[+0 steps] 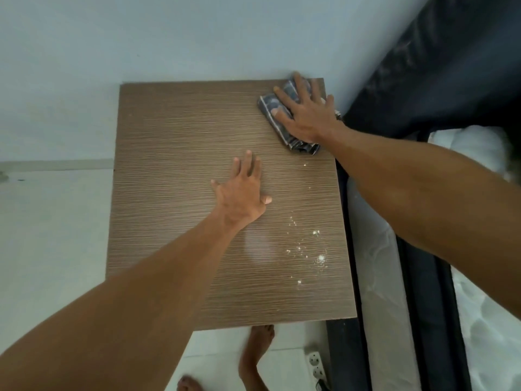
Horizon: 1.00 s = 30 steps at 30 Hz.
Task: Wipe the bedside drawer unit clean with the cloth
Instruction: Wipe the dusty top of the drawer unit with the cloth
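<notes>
— Brown wood-grain laminate, ridged in fine lines: is that the flat top of the bedside drawer unit (174, 131)?

— Yes, seen from straight above. The right hand (306, 114) lies flat on a crumpled dark blue-grey patterned cloth (272, 105), fingers spread wide, palm pressing it down at the far right corner, close to the pale wall (169, 38).

— Where does the cloth show around those fingers?

— It sticks out past the thumb and between the fingertips, and a bunched end pokes out below the heel of the palm.

— And the left hand (241, 196)?

— Resting palm-down on the bare top, well short of the cloth, fingers loosely together and pointing away, thumb out to the side. It grips nothing.

— Any dirt?

— White crumbs and powder specks (320, 258) scattered nearer than both hands, to the thumb side of the left one, toward the unit's right edge. Beside that edge runs a dark bed frame (352, 249) with a white mattress (377, 263).
</notes>
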Each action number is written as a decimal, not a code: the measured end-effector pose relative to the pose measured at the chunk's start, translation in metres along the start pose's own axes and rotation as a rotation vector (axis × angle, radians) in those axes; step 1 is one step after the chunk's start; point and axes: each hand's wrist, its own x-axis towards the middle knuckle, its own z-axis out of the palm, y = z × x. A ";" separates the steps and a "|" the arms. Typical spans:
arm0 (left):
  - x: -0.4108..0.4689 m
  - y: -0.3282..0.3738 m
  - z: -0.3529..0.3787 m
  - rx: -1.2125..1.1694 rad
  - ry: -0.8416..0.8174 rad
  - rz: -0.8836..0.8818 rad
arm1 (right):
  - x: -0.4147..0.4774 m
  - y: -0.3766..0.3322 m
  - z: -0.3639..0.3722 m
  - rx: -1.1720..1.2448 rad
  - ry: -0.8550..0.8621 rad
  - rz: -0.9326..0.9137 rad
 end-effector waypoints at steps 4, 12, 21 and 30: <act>-0.001 0.001 -0.002 -0.004 -0.029 -0.011 | -0.018 -0.006 0.017 -0.037 0.063 -0.012; -0.004 0.002 -0.003 -0.033 -0.010 -0.025 | -0.102 -0.034 0.058 -0.065 0.125 -0.053; -0.052 -0.016 0.027 -0.037 0.071 0.071 | -0.215 -0.073 0.099 -0.039 0.113 -0.011; -0.108 -0.019 0.054 -0.006 0.016 0.096 | -0.314 -0.122 0.143 -0.037 0.150 -0.020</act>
